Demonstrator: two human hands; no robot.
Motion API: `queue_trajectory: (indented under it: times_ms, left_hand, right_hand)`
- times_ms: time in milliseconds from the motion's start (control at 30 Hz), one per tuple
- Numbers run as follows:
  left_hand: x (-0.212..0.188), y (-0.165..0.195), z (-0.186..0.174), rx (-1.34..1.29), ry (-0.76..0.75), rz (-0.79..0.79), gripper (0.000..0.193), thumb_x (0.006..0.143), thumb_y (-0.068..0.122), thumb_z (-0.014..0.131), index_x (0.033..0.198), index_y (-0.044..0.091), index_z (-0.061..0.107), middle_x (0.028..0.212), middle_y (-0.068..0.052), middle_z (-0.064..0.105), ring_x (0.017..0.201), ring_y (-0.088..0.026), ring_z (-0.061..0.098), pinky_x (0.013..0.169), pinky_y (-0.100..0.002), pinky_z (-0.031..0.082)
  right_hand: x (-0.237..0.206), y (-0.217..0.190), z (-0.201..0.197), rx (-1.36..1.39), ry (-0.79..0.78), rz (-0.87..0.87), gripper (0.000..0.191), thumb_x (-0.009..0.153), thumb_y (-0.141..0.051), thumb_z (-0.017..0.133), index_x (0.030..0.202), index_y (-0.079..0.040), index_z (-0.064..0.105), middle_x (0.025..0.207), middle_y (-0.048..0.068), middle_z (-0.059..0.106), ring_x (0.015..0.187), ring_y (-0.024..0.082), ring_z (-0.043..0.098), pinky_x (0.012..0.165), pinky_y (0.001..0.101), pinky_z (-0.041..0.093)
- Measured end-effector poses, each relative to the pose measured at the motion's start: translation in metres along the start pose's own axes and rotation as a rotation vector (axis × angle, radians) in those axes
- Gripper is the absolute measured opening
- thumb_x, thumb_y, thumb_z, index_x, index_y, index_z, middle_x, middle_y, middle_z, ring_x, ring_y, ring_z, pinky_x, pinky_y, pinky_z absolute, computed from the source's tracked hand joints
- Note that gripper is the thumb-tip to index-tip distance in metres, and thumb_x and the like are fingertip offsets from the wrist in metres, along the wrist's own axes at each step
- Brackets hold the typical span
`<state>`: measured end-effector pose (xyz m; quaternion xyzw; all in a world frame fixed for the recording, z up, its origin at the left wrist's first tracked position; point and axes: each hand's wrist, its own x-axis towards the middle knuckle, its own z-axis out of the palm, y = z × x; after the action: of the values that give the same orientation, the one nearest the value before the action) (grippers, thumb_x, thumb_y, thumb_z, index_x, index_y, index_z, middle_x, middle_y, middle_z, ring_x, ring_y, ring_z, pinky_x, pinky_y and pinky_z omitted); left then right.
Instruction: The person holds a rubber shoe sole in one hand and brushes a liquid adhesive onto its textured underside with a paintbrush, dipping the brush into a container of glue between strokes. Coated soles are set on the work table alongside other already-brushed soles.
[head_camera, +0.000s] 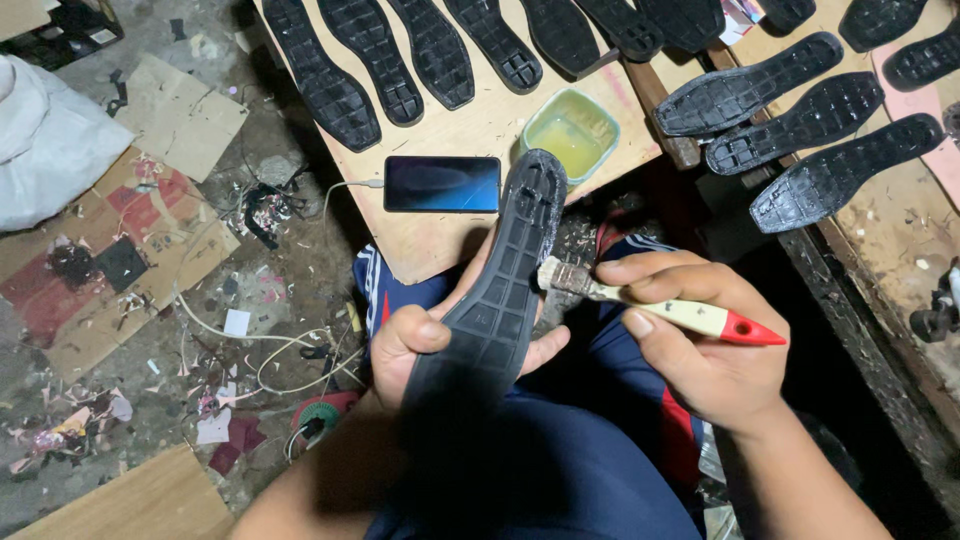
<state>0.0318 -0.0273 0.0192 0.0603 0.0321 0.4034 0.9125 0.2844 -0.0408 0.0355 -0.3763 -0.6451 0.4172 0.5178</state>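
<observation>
I am gripping a black shoe sole (505, 290) in my left hand (420, 345), just below the centre of the frame, thumb pressing on its tread and fingers curling behind it. The sole is tilting up toward the wooden board (455, 135), its toe end overlapping the board's near edge in the view, just beside the green glue tub (572, 132) and the dark phone (442, 184). My right hand (700, 345) is clenching around a brush (660, 308) with a cream and red handle, right of centre, and its bristles are touching the sole's right edge. Rows of black soles (400, 55) are lying across the top of the frame, crowding the board and the bench at upper right. Open room is lying over my blue trousers (540, 470) at the bottom, while the littered floor (200, 330) with cardboard and cables is filling the left.
</observation>
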Motion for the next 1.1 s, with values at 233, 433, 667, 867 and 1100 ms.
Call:
queue_trajectory:
  times_ms: [233,433,667,867,1100]
  left_hand:
    - [0.0,0.0,0.003,0.047,-0.031,0.028,0.12,0.072,0.025,0.068,0.176,0.015,0.007,0.154,-0.007,0.043,0.143,-0.02,0.042,0.132,-0.042,0.015]
    - [0.001,0.0,-0.009,0.025,-0.093,-0.012,0.111,0.079,0.022,0.064,0.175,0.018,0.008,0.149,-0.011,0.041,0.113,-0.021,0.049,0.101,-0.033,0.037]
    - [0.011,0.004,-0.02,-0.088,0.017,0.028,0.107,0.078,0.019,0.063,0.172,0.015,0.013,0.154,-0.013,0.045,0.129,-0.03,0.058,0.113,-0.04,0.049]
    - [0.021,0.005,-0.019,-0.224,-0.239,-0.001,0.08,0.095,0.019,0.059,0.164,0.006,0.022,0.149,-0.02,0.05,0.132,-0.031,0.058,0.111,-0.04,0.049]
    - [0.024,0.007,-0.007,-0.214,-0.054,0.037,0.098,0.081,0.019,0.062,0.17,0.012,0.021,0.146,-0.016,0.053,0.125,-0.031,0.061,0.118,-0.047,0.047]
  right_hand:
    - [-0.003,-0.005,-0.002,0.015,-0.07,0.015,0.019,0.092,0.008,0.068,0.11,0.002,0.064,0.12,0.021,0.072,0.108,0.024,0.072,0.101,0.0357,0.058]
    - [0.002,-0.011,0.003,-0.158,-0.042,-0.012,0.019,0.089,0.007,0.07,0.107,0.003,0.065,0.121,0.02,0.071,0.109,0.024,0.072,0.097,0.0337,0.058]
    - [-0.015,-0.014,-0.003,-0.065,-0.138,-0.01,0.022,0.085,0.009,0.071,0.105,0.001,0.068,0.115,0.02,0.074,0.107,0.026,0.076,0.098,0.0368,0.061]
    - [-0.025,0.02,-0.009,0.288,0.087,0.132,0.026,0.087,0.014,0.066,0.11,0.004,0.066,0.124,0.029,0.069,0.12,0.033,0.068,0.112,0.0459,0.053]
    - [-0.041,0.041,-0.002,0.608,0.025,0.255,0.022,0.089,0.012,0.066,0.11,0.005,0.068,0.122,0.031,0.068,0.107,0.036,0.071,0.101,0.0496,0.057]
